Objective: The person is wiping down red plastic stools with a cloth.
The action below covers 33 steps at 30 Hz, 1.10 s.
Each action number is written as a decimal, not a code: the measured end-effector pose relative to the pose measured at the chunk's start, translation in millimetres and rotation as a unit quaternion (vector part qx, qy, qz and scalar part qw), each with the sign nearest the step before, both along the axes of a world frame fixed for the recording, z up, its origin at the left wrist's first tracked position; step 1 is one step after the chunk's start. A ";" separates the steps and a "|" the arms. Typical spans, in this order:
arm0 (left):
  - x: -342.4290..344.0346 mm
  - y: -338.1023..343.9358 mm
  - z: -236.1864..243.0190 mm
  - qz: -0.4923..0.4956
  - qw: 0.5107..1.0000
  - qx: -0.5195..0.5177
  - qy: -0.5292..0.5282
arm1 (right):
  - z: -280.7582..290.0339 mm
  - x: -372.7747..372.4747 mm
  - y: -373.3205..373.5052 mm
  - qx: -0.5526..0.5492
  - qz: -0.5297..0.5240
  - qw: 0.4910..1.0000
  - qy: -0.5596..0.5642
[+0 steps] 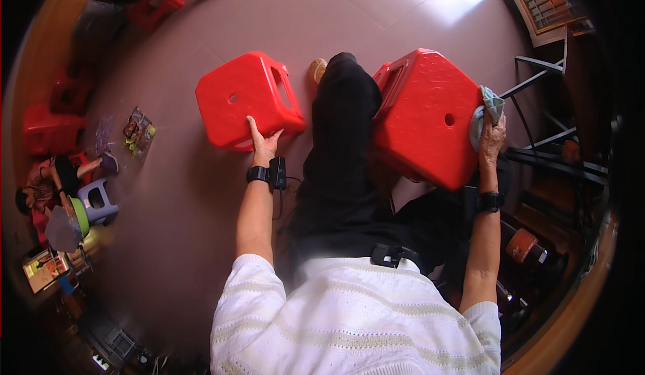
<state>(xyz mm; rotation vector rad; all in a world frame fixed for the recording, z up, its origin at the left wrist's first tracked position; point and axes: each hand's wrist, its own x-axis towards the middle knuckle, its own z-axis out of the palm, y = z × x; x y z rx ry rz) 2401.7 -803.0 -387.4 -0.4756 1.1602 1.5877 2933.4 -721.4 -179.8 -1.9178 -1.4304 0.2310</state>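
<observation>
- Head view: the left hand [263, 143] is laid on the near edge of a red plastic stool [248, 100], fingers spread over the seat rim and thumb out to the side; it rests there open rather than closed around anything.
- The left forearm is stretched straight forward from the white knitted sleeve [250, 274], and a black wrist strap [257, 173] with a small black box is worn just behind the hand.
- That stool is stood on the pale floor [181, 194] to the left of the person's black-trousered leg [339, 140]; a slot handle and a small round hole are seen in its seat.
- The right hand [492, 140] is closed on a grey-blue cloth [485, 110], which is pressed against the far right edge of a second red stool [426, 116].
- The right arm is held nearly straight, with a black wrist band [489, 202] worn on it.
- The second stool is tilted, leaning against the right side of the leg, with a round hole shown in its seat.
- Dark metal chair legs [544, 140] are seen just beyond the right hand.
- More red stools [47, 130] and a small grey stool [99, 200] are placed far off at the left.
</observation>
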 end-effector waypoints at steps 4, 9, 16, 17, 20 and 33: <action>-10.1 -10.3 -2.4 -0.001 0.999 -0.014 0.034 | -8.0 1.9 -12.1 -0.002 -0.003 0.999 0.033; -12.0 -1.5 49.2 0.037 0.932 -0.034 -0.360 | -0.8 26.2 -8.7 -0.022 0.002 0.999 0.041; 125.6 34.8 251.1 -0.305 0.901 0.289 -0.114 | 5.0 58.7 -33.7 -0.020 0.004 0.979 0.202; 145.0 40.1 268.2 -0.311 0.899 0.288 -0.112 | 5.1 64.0 -41.5 -0.017 -0.002 0.979 0.205; 207.9 62.9 286.3 -0.487 0.817 0.306 0.033 | -7.1 88.3 -68.6 -0.074 -0.016 0.919 0.387; 335.9 129.7 211.7 -0.648 0.679 0.153 0.309 | -1.2 130.6 -65.2 -0.071 -0.074 0.767 0.633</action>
